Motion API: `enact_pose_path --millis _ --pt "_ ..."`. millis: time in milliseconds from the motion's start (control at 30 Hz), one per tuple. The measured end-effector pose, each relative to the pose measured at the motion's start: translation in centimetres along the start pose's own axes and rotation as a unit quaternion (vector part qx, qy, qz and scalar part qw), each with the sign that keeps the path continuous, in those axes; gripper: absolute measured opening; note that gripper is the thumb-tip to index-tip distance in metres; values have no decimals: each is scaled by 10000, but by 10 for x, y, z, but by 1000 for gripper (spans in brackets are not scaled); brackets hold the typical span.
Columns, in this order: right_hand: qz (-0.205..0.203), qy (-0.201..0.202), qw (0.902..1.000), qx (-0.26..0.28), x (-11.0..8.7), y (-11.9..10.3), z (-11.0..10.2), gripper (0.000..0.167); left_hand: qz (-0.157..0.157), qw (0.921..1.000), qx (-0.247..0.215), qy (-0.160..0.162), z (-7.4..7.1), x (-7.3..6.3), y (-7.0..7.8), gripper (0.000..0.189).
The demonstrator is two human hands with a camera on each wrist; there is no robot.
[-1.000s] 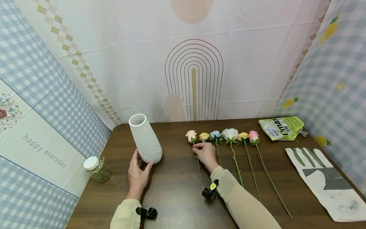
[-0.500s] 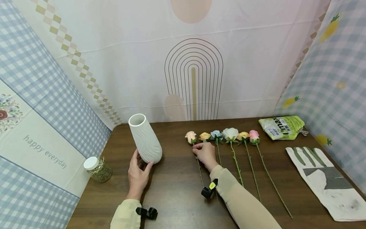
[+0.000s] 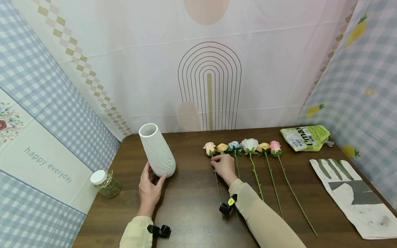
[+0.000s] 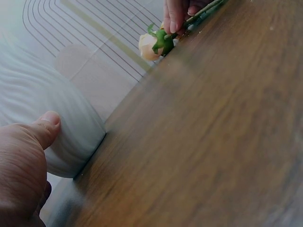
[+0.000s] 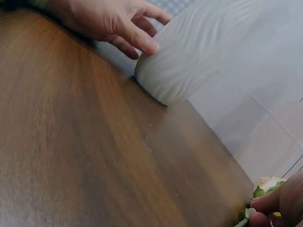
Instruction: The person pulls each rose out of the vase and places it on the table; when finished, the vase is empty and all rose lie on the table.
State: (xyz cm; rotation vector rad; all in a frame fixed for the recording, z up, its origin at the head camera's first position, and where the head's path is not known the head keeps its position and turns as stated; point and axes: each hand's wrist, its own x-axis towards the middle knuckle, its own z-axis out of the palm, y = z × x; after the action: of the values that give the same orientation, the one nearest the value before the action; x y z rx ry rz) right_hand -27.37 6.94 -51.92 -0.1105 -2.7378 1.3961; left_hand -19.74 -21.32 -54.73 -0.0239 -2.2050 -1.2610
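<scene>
A white ribbed vase (image 3: 159, 151) stands upright on the table at the left, its mouth facing up. My left hand (image 3: 149, 189) holds it low on the side, thumb at the near right and fingers around the left; the left wrist view shows the thumb (image 4: 49, 123) against the ribbed wall. My right hand (image 3: 224, 167) pinches the stem of a peach rose (image 3: 209, 148) just below its bloom, the leftmost in a row of flowers. In the right wrist view the fingertips (image 5: 260, 204) close on that stem beside the green leaves.
Right of the peach rose lie a yellow rose (image 3: 222, 148), a blue one (image 3: 234, 146), a white one (image 3: 250, 145), another yellow (image 3: 263, 147) and a pink one (image 3: 275, 147). A lidded jar (image 3: 107, 184) stands far left. A green packet (image 3: 306, 138) and a glove (image 3: 353, 199) lie right.
My right hand and the peach rose's bloom have shifted slightly to the right, nearer the yellow rose. The left hand and the vase have stayed in place.
</scene>
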Motion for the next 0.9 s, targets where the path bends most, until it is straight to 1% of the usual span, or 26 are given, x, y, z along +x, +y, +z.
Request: enact_pose_path --millis 200,367,500,600,733,800,900 --pt "-51 60 9997 -235 0 4 2 6 40 10000 -10 12 0 -1 0 83" --pt "-121 0 9993 -357 0 5 0 5 86 10000 -17 16 2 -2 -1 84" --pt "-338 -96 9982 -496 -2 4 -2 7 59 10000 -5 21 4 -1 -3 83" --pt "-577 -128 9966 -576 -4 2 -7 10 32 10000 13 47 5 0 -5 82" --pt "-839 -175 9948 -555 -11 -1 -22 14 41 9999 58 95 7 2 -8 82" --pt "-893 -242 9944 -521 -16 -2 -34 16 72 9998 91 140 7 2 -8 82" --pt "-1081 -298 9923 -531 -24 2 -57 18 94 9995 206 203 4 2 -7 82"
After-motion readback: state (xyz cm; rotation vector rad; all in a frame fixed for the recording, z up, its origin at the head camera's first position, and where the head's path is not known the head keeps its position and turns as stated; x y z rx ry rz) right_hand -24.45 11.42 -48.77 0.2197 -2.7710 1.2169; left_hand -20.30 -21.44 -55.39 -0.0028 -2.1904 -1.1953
